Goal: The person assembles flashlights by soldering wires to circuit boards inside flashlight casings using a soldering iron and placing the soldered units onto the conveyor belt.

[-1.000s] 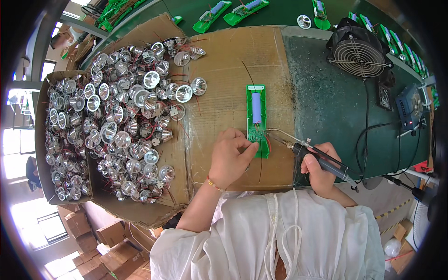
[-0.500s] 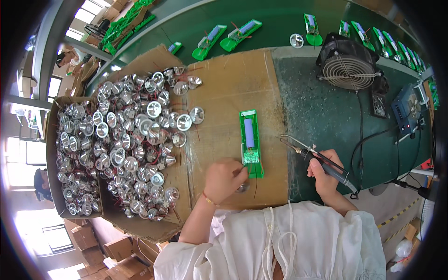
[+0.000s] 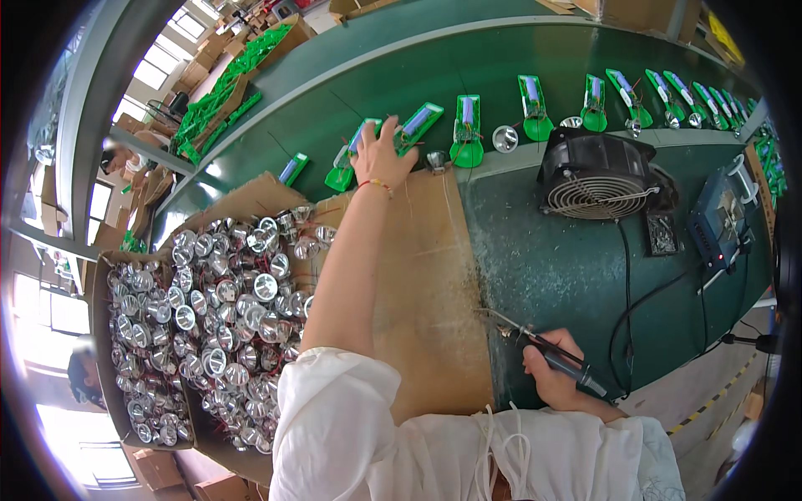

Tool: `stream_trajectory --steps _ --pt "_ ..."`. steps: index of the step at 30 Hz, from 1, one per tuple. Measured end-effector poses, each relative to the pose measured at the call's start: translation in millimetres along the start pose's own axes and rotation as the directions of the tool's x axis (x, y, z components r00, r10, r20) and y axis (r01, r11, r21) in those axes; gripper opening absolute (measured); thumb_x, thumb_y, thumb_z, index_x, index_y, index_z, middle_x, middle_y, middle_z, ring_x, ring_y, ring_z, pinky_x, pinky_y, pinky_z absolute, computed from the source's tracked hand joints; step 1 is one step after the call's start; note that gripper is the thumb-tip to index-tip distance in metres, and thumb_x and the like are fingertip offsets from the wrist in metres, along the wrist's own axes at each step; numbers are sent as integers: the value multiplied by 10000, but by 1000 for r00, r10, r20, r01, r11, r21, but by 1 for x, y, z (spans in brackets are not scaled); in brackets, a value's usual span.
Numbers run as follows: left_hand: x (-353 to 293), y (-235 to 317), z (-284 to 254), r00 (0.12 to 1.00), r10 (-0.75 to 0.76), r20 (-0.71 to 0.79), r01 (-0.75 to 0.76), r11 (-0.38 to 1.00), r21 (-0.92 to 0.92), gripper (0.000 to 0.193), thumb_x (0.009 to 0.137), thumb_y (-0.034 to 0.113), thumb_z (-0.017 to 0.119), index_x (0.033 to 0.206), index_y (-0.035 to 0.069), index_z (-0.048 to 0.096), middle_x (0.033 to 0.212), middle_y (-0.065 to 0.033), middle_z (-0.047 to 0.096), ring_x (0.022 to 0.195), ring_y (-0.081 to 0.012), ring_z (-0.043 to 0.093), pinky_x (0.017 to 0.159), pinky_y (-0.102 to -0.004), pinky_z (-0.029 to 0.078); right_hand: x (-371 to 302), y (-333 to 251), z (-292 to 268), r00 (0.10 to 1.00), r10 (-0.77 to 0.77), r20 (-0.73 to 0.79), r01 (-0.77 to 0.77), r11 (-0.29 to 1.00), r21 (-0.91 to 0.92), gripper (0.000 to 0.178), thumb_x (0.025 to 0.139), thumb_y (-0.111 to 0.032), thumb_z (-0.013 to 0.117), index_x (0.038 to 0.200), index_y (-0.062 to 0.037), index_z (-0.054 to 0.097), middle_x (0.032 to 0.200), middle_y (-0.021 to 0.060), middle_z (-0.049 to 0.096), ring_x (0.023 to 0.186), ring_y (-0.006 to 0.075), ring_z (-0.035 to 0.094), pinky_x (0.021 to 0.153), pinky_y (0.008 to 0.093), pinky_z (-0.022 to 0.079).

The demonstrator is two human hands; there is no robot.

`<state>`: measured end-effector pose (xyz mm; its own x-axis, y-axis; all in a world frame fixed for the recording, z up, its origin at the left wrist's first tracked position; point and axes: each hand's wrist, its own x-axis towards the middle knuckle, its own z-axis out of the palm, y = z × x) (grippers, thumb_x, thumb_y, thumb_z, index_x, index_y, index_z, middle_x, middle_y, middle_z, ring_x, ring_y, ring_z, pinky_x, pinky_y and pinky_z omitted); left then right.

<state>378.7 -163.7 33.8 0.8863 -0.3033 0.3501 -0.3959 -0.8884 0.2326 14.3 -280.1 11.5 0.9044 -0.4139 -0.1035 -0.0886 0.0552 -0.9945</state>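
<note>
The person wears a loose white short-sleeved top, crumpled into soft folds at the shoulder, with thin white drawstrings hanging down the front, both forearms bare below the sleeves, and a thin red-and-gold string bracelet [image 3: 378,185] round the wrist just behind the left grip [image 3: 383,156].

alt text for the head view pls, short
The person's left hand reaches forward onto a green circuit board on the green conveyor belt, while the right hand holds a soldering iron near the body. A cardboard sheet covers the bench, with a heap of silver reflector cups in a box on the left and a black fan on the right.
</note>
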Motion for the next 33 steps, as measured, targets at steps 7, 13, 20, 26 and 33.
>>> stream_trajectory --steps 7,13,20,26,33 --pt "-73 -8 -43 973 192 124 -177 976 -127 462 682 204 629 1131 126 551 1046 -157 516 901 -325 545 776 -393 472 -3 -1 -2 999 10 -54 -7 999 48 160 788 -73 638 850 -2 509 634 55 580 526 79 544 475 222 446" --pt "-205 8 -117 997 72 12 -65 956 -286 543 649 377 739 1059 97 520 979 -132 530 838 -316 561 702 -400 469 0 1 5 999 11 -47 -7 997 82 168 801 -89 627 872 -3 501 655 56 569 534 83 534 480 217 444" --pt "-150 -95 -105 943 -113 -314 154 982 108 227 675 206 720 865 86 682 975 -91 561 937 -285 512 752 -365 435 -4 4 5 995 -41 -94 49 996 80 157 803 -86 625 864 -8 502 652 52 564 529 80 525 475 210 436" --pt "-127 -101 -104 951 -305 -49 186 694 -695 158 808 101 616 899 -22 653 766 -47 654 709 -85 589 656 -205 458 -6 -1 9 993 -49 -104 54 997 49 143 802 -75 621 839 -4 501 631 50 563 515 75 519 466 206 428" --pt "-232 -10 -142 805 -330 493 585 580 -567 160 742 123 674 816 -19 668 734 -69 653 656 -74 582 570 -238 452 -7 -18 23 992 -115 45 115 993 18 175 785 -95 649 840 1 513 648 49 583 530 79 535 495 214 428"
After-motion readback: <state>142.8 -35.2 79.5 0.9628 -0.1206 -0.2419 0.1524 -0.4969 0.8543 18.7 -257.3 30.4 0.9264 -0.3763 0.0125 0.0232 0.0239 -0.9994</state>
